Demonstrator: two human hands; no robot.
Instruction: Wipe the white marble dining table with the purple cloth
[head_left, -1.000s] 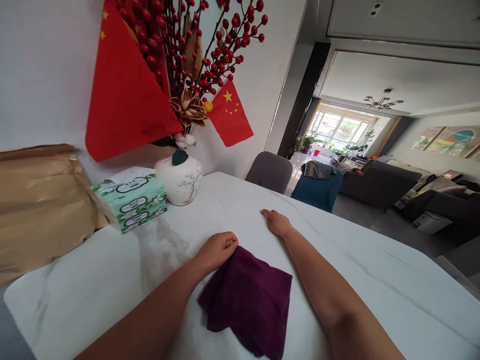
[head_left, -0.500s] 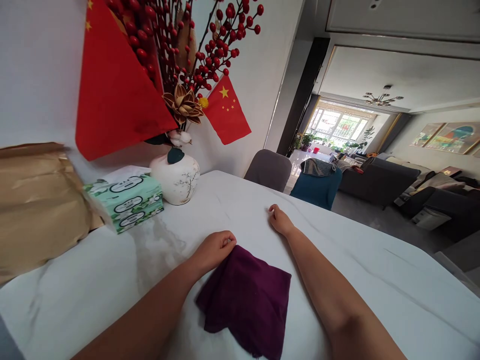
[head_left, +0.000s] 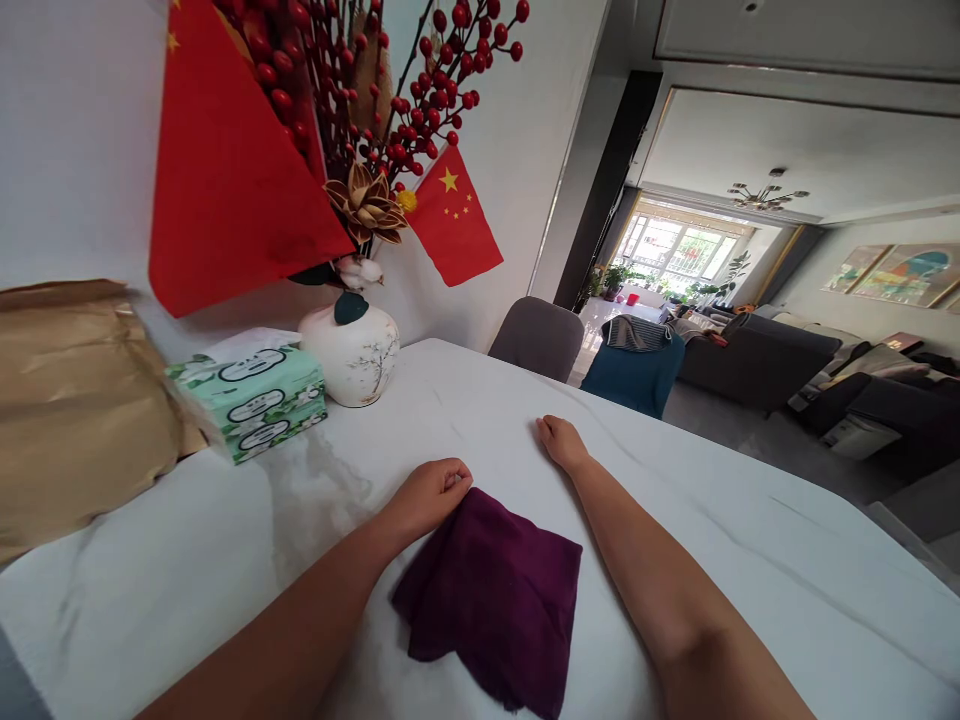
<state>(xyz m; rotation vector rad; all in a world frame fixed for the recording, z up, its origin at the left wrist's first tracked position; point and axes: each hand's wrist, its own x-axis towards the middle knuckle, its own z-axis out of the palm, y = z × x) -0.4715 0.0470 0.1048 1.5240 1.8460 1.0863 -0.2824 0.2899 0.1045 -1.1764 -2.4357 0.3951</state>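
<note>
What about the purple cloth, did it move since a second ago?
No: against the white vase, the purple cloth shows no visible shift either way.

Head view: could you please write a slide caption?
Left hand at the far edge of a purple cloth, right hand apart from it, white table beneath.

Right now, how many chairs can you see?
2: a gray chair beyond the white table, and a blue chair farther right with a striped cloth over its back. Others may be hidden.
</note>
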